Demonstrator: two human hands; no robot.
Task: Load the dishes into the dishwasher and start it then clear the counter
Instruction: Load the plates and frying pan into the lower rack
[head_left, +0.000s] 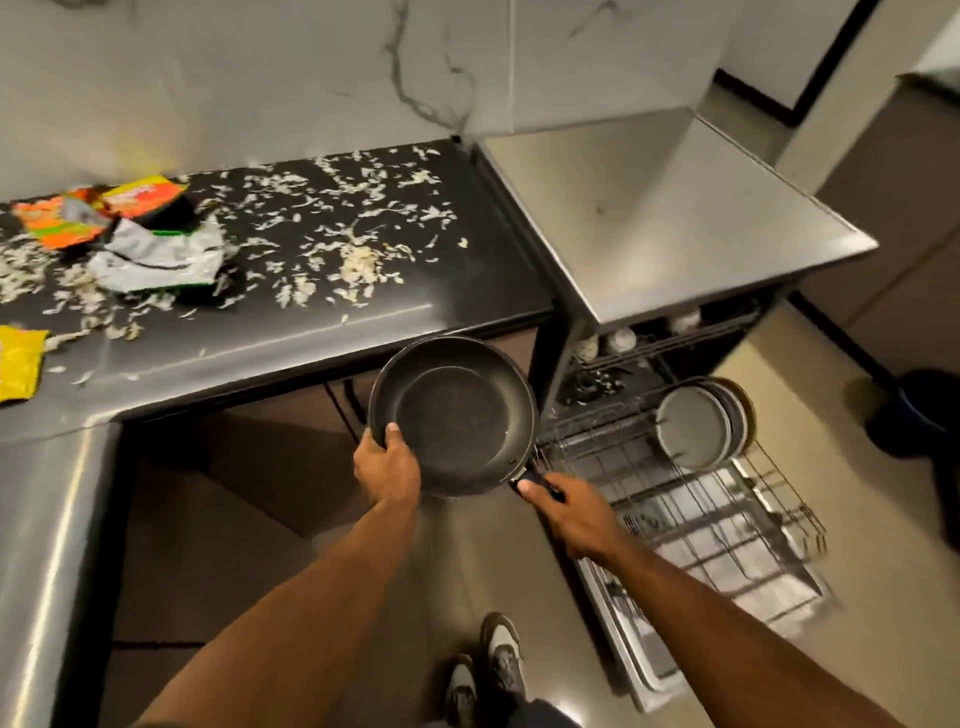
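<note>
A black frying pan (457, 410) hangs in the air in front of the counter edge, left of the open dishwasher. My left hand (387, 465) grips its near left rim, thumb inside the pan. Around the pan's dark handle my right hand (569, 512) is curled. The dishwasher's lower rack (691, 499) is pulled out over the open door, with grey plates (698, 428) standing upright at its back. The upper rack (670, 340) holds a few pale cups.
The dark counter (457, 291) is strewn with pale food scraps, torn snack wrappers (130, 234) and a yellow cloth (18, 364) at the left. A steel top (665, 218) covers the dishwasher. A dark bin (914, 410) stands on the floor at the right. My shoes (488, 670) are below.
</note>
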